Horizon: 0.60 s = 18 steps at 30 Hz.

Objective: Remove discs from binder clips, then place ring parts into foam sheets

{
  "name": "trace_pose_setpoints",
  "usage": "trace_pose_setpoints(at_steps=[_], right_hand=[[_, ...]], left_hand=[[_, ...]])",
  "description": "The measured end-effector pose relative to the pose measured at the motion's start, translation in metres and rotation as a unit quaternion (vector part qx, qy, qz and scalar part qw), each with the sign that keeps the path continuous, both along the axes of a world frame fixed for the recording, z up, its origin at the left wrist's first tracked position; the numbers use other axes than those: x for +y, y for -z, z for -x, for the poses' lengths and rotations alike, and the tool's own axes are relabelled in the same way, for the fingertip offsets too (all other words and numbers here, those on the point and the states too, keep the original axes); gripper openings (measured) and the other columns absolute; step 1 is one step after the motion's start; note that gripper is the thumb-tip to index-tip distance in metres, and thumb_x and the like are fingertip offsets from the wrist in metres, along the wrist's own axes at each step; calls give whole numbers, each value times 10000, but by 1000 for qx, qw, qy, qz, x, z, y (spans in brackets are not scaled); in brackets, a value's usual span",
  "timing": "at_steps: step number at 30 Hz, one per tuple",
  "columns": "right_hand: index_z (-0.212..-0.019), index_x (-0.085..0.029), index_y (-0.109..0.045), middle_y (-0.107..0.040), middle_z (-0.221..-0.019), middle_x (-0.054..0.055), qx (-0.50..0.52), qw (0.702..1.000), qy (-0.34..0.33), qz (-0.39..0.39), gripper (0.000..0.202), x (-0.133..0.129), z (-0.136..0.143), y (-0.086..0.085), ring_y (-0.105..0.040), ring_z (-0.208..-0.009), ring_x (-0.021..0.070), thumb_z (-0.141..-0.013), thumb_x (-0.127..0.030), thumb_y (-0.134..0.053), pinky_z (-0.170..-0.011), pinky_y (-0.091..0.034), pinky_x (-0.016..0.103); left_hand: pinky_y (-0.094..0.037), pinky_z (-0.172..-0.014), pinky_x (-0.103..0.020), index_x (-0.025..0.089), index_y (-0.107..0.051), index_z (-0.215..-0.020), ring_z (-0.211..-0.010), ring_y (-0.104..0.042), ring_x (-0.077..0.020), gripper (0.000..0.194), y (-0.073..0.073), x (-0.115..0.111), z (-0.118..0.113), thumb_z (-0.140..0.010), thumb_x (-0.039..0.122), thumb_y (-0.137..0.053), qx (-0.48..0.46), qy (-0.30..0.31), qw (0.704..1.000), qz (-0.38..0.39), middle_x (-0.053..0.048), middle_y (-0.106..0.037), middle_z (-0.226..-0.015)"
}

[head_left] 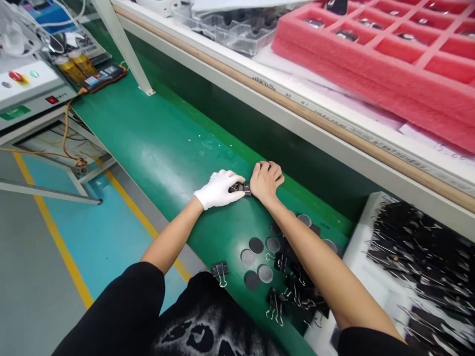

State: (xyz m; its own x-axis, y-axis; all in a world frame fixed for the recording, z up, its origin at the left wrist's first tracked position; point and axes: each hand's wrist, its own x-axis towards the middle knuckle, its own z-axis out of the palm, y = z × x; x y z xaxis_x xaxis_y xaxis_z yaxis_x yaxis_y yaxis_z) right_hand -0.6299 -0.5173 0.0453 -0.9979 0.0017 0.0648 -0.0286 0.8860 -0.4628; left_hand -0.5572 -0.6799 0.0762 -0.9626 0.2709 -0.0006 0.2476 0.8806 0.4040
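Note:
My left hand (221, 190), in a white glove, is closed on a black binder clip (244, 188) with silver wire handles, low over the green bench. Its thumb and fingers lie on either side of the clip; what sits in the clip's jaws cannot be made out. My bare right hand (266, 180) rests right beside it, fingers apart and slightly bent, the thumb side against the clip's right end. Near my right forearm lie several round grey discs (265, 273) and a heap of black binder clips (297, 289). A single binder clip (220, 269) lies at the bench's near edge.
A white foam tray (356, 247) at the right holds many black clips. Above the green bench (148, 143) runs a shelf edge (297, 106), bearing a red foam tray (356, 66) with compartments. At the left stand a control box (33, 94) and an orange cable (67, 123).

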Motion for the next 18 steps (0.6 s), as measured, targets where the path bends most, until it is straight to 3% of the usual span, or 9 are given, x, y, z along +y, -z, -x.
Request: trace_pose_setpoints(at_steps=[3, 7, 11, 14, 18], right_hand=[[-1304, -176, -578, -452, -1511, 195, 9, 1000, 3, 8, 493, -1, -1, 0, -304, -1452, 321, -1060, -412, -221, -1177, -216, 597], [-1265, -180, -591, -469, -1493, 189, 19, 1000, 8, 13, 492, -1, -2, 0, -312, -1444, 319, -1062, -404, -203, -1176, -211, 597], [-1238, -178, -588, -477, -1475, 194, 21, 1000, 1, 16, 497, 0, -2, 1, -312, -1436, 318, -1063, -412, -186, -1168, -212, 600], [-1211, -177, -586, -488, -1456, 200, 26, 999, 3, 21, 486, -1, -1, 1, -323, -1422, 324, -1064, -409, -185, -1158, -218, 610], [-1174, -173, -597, -507, -1424, 209, 28, 999, 24, 27, 466, -3, -1, 1, -342, -1403, 341, -1065, -392, -201, -1144, -229, 623]], left_hand=[[-460, -960, -361, 326, -679, -1269, -1108, -606, -248, 352, -9, 0, 8, -947, 415, -567, -29, 4, 1000, 9, -15, -692, -1215], [-479, -888, -366, 327, -736, -1128, -1059, -637, -267, 273, -13, 9, 17, -917, 417, -590, -42, -48, 997, 36, -19, -714, -1098], [-464, -862, -366, 284, -743, -1014, -1043, -633, -249, 267, -4, 21, 17, -993, 365, -489, -18, -104, 994, 41, -32, -720, -1028], [-448, -865, -387, 244, -725, -1044, -1057, -617, -256, 323, 4, 27, 15, -1038, 376, -430, 4, -149, 987, 65, -64, -710, -1064], [-428, -872, -391, 234, -708, -1067, -1077, -601, -257, 334, 11, 28, 13, -1055, 393, -414, 13, -134, 988, 79, -72, -705, -1086]])
